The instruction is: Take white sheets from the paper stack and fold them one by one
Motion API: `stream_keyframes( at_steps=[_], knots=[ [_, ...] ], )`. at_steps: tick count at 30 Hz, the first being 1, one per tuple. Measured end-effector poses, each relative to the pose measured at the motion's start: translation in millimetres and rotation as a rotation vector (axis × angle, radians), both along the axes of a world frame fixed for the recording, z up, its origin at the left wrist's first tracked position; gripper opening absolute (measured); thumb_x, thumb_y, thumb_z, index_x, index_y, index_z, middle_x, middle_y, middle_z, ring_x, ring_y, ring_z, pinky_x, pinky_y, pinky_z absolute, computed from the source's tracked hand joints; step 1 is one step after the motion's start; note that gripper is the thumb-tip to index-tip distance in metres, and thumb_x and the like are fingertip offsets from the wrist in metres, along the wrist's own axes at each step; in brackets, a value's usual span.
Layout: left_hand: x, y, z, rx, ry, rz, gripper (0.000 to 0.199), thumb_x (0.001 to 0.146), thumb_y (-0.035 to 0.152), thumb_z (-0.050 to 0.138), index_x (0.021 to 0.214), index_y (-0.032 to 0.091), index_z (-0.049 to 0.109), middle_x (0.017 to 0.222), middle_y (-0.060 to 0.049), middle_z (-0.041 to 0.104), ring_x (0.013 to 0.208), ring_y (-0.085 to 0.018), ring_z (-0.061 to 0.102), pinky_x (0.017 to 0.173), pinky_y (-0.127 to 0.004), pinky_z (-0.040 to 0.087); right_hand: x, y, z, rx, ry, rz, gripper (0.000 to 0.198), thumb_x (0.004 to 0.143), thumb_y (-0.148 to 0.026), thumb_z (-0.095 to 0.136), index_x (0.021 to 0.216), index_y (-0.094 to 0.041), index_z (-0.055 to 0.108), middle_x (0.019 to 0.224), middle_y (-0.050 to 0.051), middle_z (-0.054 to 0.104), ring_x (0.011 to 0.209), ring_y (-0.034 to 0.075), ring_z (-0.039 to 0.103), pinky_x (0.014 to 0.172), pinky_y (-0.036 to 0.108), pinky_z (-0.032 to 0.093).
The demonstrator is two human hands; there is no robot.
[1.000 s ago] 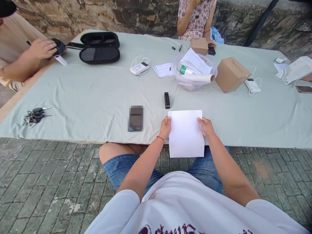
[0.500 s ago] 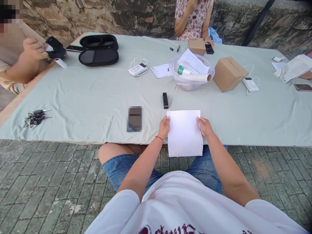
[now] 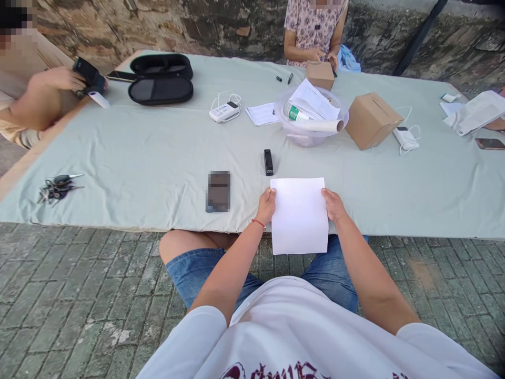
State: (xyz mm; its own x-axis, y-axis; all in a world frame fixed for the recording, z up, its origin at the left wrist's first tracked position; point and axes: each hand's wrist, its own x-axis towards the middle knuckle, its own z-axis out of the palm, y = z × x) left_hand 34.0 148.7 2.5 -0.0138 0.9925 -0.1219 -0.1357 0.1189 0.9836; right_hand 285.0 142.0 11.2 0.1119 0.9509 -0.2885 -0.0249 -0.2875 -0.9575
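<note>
A blank white sheet of paper (image 3: 300, 217) is held between my hands, its lower part overhanging the table's near edge above my lap. My left hand (image 3: 267, 205) pinches its left side, thumb on top. On the opposite side, my right hand (image 3: 333, 204) grips the edge the same way. Just beyond the sheet lies a small black stapler (image 3: 268, 162). A dark, pixelated flat object (image 3: 218, 191) rests on the cloth to the left of my left hand.
On the cloth-covered table (image 3: 158, 158) are a bunch of keys (image 3: 59, 189), an open black case (image 3: 161, 90), a white power bank (image 3: 224, 111), a plastic basin (image 3: 303, 139) with papers and a bottle, and a cardboard box (image 3: 371, 121). Other people sit at the left, far and right sides.
My right hand has shifted slightly right along the paper's edge. Across the table, a person has lowered a raised hand to the small box. The person at left has moved a hand onto a black device.
</note>
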Motion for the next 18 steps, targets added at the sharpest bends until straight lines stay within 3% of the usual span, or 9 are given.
stream_keyframes(
  at_steps=[8,11,15,18],
  knots=[
    [1.9,-2.2,4.4,-0.009,-0.075,0.012,0.039,0.089,0.059,0.054,0.088,0.020,0.056,0.087,-0.005,0.060,0.082,-0.019,0.057,0.081,-0.034,0.048,-2.7,-3.6,7.2,0.005,0.051,0.094,0.047,0.076,-0.062,0.067,0.101,-0.021,0.068,0.098,0.006,0.075,0.091,0.023,0.071,0.080,0.037,0.057],
    [-1.5,0.0,5.7,-0.053,-0.196,-0.011,0.037,0.088,0.054,0.058,0.101,0.020,0.058,0.095,-0.007,0.063,0.086,-0.020,0.061,0.081,-0.036,0.051,-3.3,-3.9,6.7,0.003,0.076,0.130,0.047,0.075,-0.058,0.070,0.103,-0.021,0.068,0.097,0.006,0.075,0.088,0.023,0.071,0.080,0.037,0.056],
    [-10.0,3.9,10.5,-0.126,-0.349,-0.102,0.060,0.082,0.050,0.067,0.134,0.030,0.044,0.100,-0.005,0.064,0.082,-0.019,0.065,0.075,-0.038,0.055,-3.3,-3.1,3.6,-0.019,0.013,0.156,0.046,0.076,-0.058,0.068,0.104,-0.021,0.068,0.097,0.006,0.074,0.087,0.023,0.070,0.080,0.039,0.055],
    [-13.8,4.1,13.9,-0.135,-0.352,-0.174,0.071,0.077,0.050,0.073,0.138,0.029,0.045,0.099,-0.005,0.066,0.081,-0.020,0.066,0.075,-0.039,0.055,-4.0,-2.5,1.6,-0.023,-0.086,0.152,0.043,0.079,-0.057,0.065,0.103,-0.021,0.069,0.094,0.005,0.074,0.087,0.024,0.069,0.079,0.039,0.055]
  ],
)
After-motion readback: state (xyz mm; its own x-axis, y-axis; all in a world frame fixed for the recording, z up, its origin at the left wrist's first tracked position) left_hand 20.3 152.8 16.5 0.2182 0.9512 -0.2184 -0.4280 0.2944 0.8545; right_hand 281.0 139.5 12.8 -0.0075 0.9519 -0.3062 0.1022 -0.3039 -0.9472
